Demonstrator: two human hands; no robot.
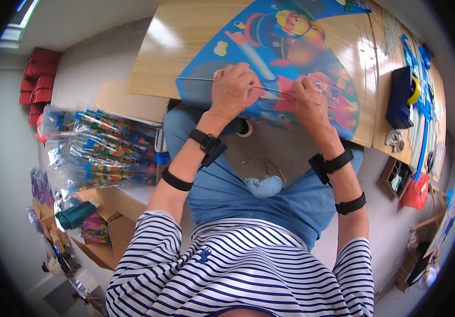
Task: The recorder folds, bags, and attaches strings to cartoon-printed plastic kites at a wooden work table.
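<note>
Striped shirt (248, 269) nearest, then jeans (211, 174). L hand (232, 89) & R hand (311, 101) sit apart, each pinching thin rod (272, 90) (can't tell if 1 pc or 2) over blue cartoon sheet (277, 73). Sheet's on wood table (158, 63), overhanging near edge; tape holder (398, 100) to R, red stack (41, 87) far L.

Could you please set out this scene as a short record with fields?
Left hand: closed on a thin grey rod
Right hand: gripping a rod, apparently the same one
Under the hands: glossy blue sheet printed with cartoon animals
Support: pale wooden table
Right side: dark blue box-shaped holder with a yellow ring
Left side: colourful packages in clear plastic; open brown cardboard box
</note>
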